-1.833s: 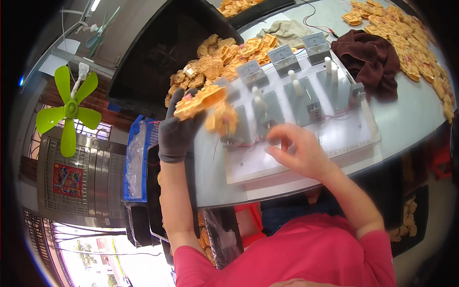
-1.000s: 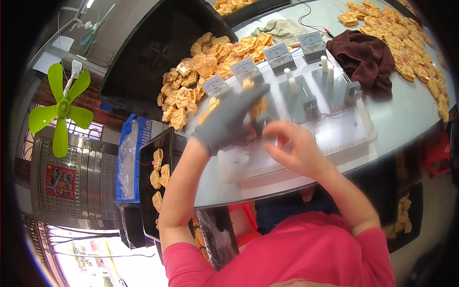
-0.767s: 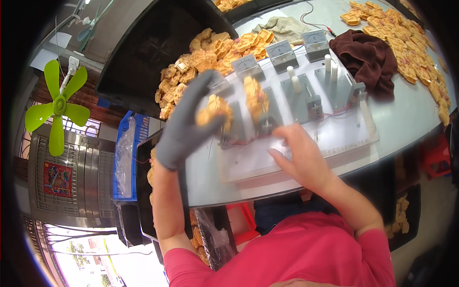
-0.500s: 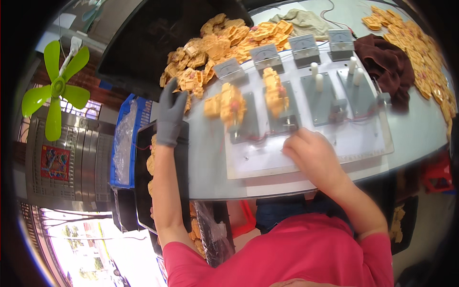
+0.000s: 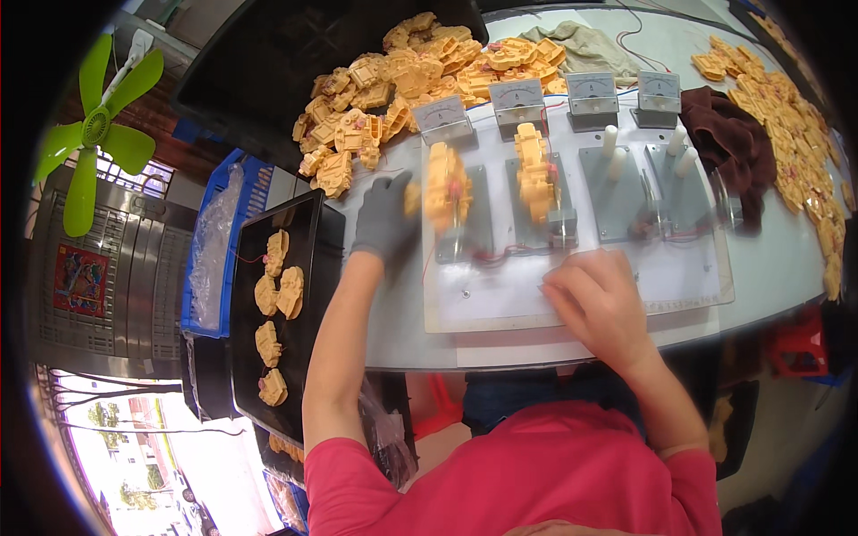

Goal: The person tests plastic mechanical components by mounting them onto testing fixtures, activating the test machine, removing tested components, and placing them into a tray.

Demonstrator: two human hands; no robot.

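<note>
My left hand (image 5: 386,214), in a dark grey glove, is over the table just left of the first test plate (image 5: 478,210). A small yellow plastic piece (image 5: 413,198) is right beside its fingers; blur hides whether they touch or grip it. On that plate stands a yellow plastic casing (image 5: 449,188), blurred. The second plate bears another yellow casing (image 5: 534,174) on a small metal block. My bare right hand (image 5: 597,295) rests over the near part of the white board (image 5: 500,299), fingers bent together in a pinch; what is between them, if anything, is hidden.
Four-sided dial meters (image 5: 517,100) line the board's back. Two further plates have white posts (image 5: 617,163). Yellow casings (image 5: 393,76) are heaped behind, more (image 5: 786,116) at right. A black tray (image 5: 308,214) with several casings stands left, near a blue crate (image 5: 192,286). A brown cloth (image 5: 728,134) lies right.
My left hand has moved from the heap's edge, rightward and nearer, to beside the first plate. My right hand stays in much the same place. The view has shifted, showing more of the black tray.
</note>
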